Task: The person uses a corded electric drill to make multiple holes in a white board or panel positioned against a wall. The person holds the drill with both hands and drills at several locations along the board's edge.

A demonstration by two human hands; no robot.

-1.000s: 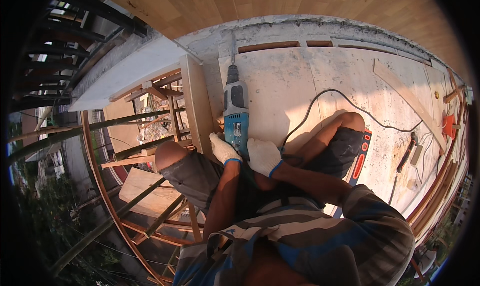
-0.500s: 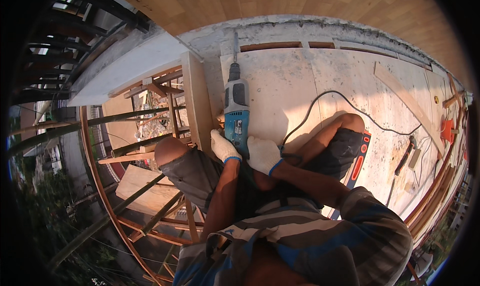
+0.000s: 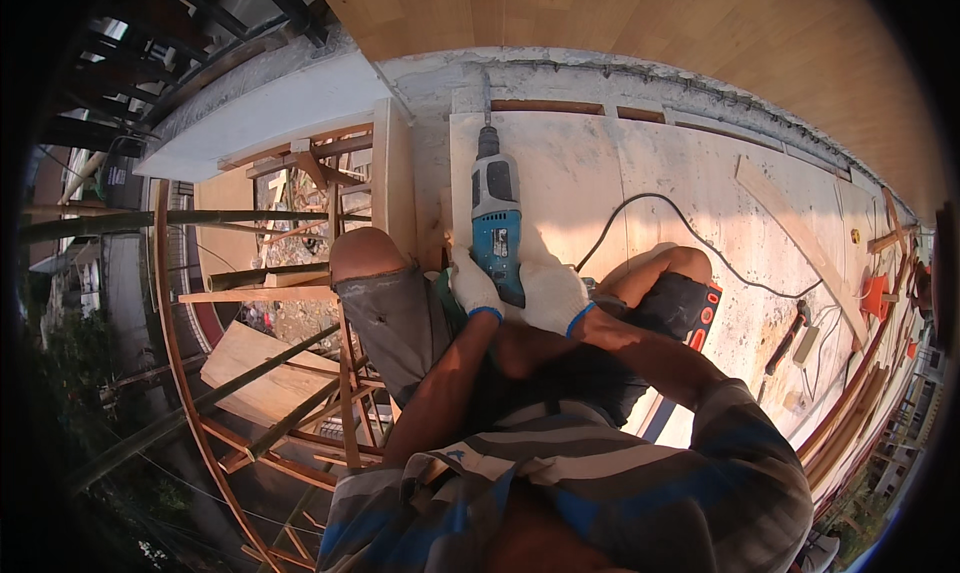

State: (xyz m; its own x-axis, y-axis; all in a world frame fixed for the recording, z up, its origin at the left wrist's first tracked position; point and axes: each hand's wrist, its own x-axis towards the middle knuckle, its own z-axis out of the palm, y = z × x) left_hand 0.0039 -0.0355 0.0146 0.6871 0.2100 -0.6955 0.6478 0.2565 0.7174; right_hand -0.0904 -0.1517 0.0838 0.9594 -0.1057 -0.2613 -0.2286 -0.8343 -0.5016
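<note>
A teal and grey power drill (image 3: 496, 231) lies lengthwise in front of me, its long bit (image 3: 487, 98) directed away toward the rough concrete edge (image 3: 425, 78). Whether the tip is inside the concrete I cannot tell. Both hands wear white knit gloves with blue cuffs. My left hand (image 3: 474, 285) is closed against the left side of the drill's rear body. Around the back of the drill wraps my right hand (image 3: 555, 295), which hides the handle and trigger. A black power cord (image 3: 660, 198) curves from behind that hand to the right.
Pale plywood panels (image 3: 570, 173) form the surface under the drill. A loose plank (image 3: 800, 243), a hammer-like tool (image 3: 785, 338), a red level (image 3: 706, 313) and an orange container (image 3: 876, 298) lie to the right. At left, past a board edge, timber and bamboo scaffolding (image 3: 150, 218) stands over a drop.
The whole view has shifted a little, so the drill and both hands appear slightly farther right. Both hands keep the same hold on the drill, whose bit stays by the concrete.
</note>
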